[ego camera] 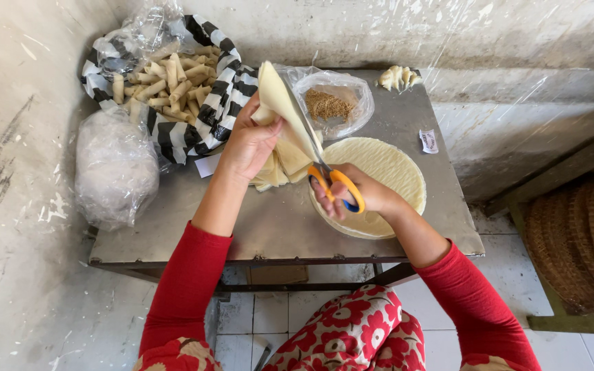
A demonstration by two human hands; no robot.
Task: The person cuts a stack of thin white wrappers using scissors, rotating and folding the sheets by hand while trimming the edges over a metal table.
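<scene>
My left hand [245, 144] holds up a folded stack of pale round wrapper sheets [276, 99] above a small grey metal table [242, 227]. My right hand [359, 196] grips orange-handled scissors [335, 180], whose blades run up along the folded stack. Cut wedge-shaped pieces [280, 168] hang and pile under my left hand. A flat round stack of uncut wrappers [393, 168] lies on the table below my right hand.
A black-and-white striped bag [225, 103] of rolled pastry sticks [166, 86] sits at the back left, a cloudy plastic bag [115, 168] beside it. A clear bag of brown filling [331, 103] and some scraps [398, 77] lie at the back. Woven trays [586, 233] stand right.
</scene>
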